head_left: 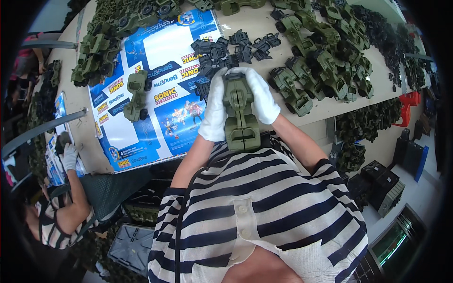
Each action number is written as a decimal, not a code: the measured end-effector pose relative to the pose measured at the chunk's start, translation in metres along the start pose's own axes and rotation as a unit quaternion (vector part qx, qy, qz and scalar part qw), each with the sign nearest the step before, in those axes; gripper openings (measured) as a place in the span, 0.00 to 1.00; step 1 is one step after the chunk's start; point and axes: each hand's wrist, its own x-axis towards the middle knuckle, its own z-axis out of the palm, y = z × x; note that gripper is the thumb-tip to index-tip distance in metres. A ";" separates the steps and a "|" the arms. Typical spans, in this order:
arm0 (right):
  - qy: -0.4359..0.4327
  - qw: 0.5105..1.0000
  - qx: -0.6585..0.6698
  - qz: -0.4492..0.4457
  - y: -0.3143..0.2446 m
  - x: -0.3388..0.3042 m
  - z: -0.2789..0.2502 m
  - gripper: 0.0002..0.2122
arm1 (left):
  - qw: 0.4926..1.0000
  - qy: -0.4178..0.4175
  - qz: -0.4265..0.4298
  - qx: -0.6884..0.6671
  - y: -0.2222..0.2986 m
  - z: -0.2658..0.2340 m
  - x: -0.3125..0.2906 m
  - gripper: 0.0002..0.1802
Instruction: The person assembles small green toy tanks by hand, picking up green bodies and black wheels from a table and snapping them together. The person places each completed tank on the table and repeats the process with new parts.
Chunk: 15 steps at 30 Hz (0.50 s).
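Between my two white-gloved hands is a dark green plastic toy truck (pixel 242 120), held lengthwise close to my chest at the table edge. My left hand (pixel 215 113) wraps its left side and my right hand (pixel 261 96) its right side, both closed toward the far end. A dark part shows at that far end, partly covered by my fingers. Just beyond my hands lies a loose heap of black plastic parts (pixel 241 53). Left of them, a single green toy truck with black wheels (pixel 137 95) rests on a blue and white printed sheet (pixel 163 137).
Rows of green toy trucks (pixel 325 66) crowd the table at the right, with another cluster (pixel 96 54) at the far left. Black parts (pixel 387 47) pile up at the far right. A co-worker's gloved hand (pixel 70 158) is at the left. Dark crates (pixel 380 186) stand lower right.
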 end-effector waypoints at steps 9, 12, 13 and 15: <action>0.125 0.981 0.129 0.066 -0.034 -0.006 0.022 0.21 | 0.927 0.156 0.205 0.272 -0.018 0.022 0.006 0.21; 0.105 0.991 0.055 0.062 -0.018 0.007 0.015 0.20 | 0.985 0.119 0.050 0.114 -0.005 0.026 0.012 0.23; 0.081 0.989 -0.121 0.016 -0.030 0.012 0.013 0.20 | 0.996 0.087 0.001 -0.002 0.000 0.019 0.016 0.24; 0.113 0.986 -0.105 0.063 -0.042 0.016 0.019 0.27 | 0.994 0.093 0.031 0.038 0.008 0.012 0.022 0.25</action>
